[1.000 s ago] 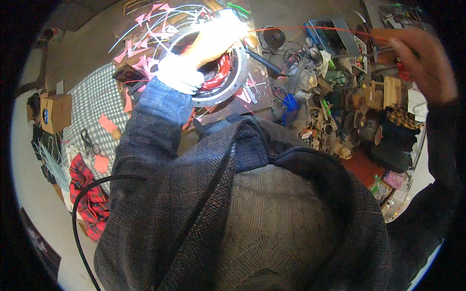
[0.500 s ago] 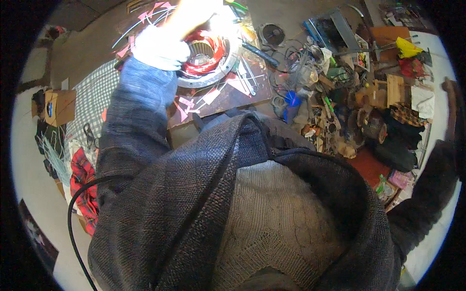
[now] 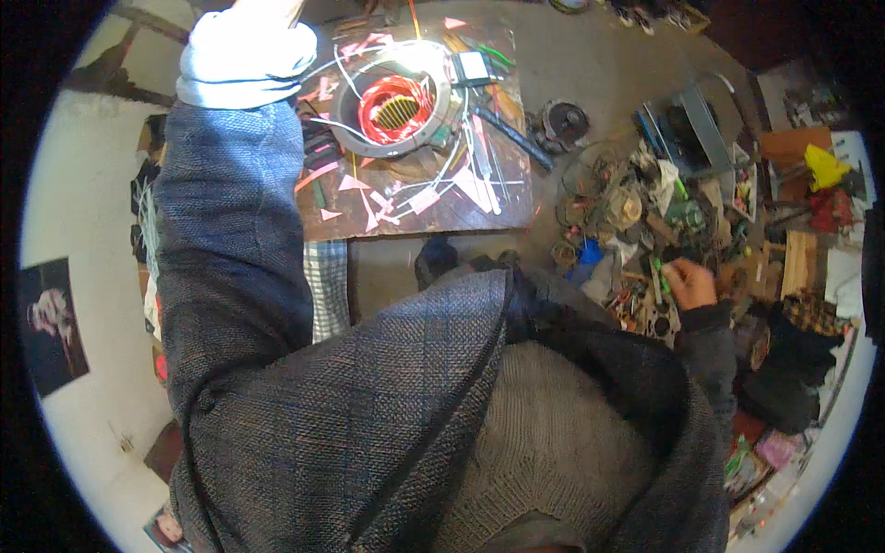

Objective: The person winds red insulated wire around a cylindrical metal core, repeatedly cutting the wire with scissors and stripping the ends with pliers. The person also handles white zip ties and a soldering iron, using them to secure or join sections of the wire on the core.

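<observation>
My left hand [image 3: 263, 11] is cut off by the top edge above its rolled pale cuff, its fingers hidden, left of a metal motor stator [image 3: 352, 132]. The stator holds red wire coils [image 3: 371, 118] around yellow-lined slots, and lies on a dark board [image 3: 433, 223] among white tubes, a small black-cased device [image 3: 473, 70] and pink triangular pieces [image 3: 353, 182]. At the lower right of the board, my right hand [image 3: 691, 281] reaches into the clutter, its fingers closed at a slim green tool [image 3: 663, 275].
Beside the board lie a dark rod [image 3: 509, 131], a round housing [image 3: 564, 123] and tangled cables. Further right are a metal frame [image 3: 691, 134], yellow cloth [image 3: 825, 166], wooden planks [image 3: 797, 263] and dark clothing. A checked cloth [image 3: 327, 290] lies below the board, beside my left sleeve.
My left hand has moved up and left, off the stator, uncovering it. My right hand has come down from the upper right, where it held a red wire, to the green tool. The view has shifted.
</observation>
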The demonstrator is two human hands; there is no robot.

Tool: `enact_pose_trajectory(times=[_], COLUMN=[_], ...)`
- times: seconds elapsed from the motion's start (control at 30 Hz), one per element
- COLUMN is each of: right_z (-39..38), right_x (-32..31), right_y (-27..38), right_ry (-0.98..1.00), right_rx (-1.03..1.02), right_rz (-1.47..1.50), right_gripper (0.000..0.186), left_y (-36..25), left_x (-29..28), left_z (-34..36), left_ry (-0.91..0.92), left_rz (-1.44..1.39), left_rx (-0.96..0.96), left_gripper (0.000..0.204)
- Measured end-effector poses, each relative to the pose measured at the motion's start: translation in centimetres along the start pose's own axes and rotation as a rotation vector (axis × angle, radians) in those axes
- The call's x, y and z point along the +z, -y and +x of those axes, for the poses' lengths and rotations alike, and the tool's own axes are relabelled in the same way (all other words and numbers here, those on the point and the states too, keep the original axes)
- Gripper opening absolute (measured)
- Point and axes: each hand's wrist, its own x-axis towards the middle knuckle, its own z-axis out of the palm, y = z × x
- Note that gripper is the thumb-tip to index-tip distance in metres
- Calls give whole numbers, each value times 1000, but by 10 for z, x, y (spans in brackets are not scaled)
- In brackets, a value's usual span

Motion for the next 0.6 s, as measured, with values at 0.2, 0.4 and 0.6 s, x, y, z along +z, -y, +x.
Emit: enact_pose_trajectory(times=[0.2, 0.4, 0.6], right_z=[-12, -28, -50], right_x=[82, 132, 197], right_y=[-57, -74, -40], right_ry=[108, 397, 224], right_rx=[-28, 188, 105], right_rz=[68, -111, -80], right_gripper=[42, 44, 56], left_y=[-16, -23, -22], left_x=[-14, -26, -57], left_z=[-1, 5, 8], left_ry=[-21, 32, 229], left_rz=[84, 65, 175], left_rx=[-48, -47, 62], left_gripper=[26, 28, 28])
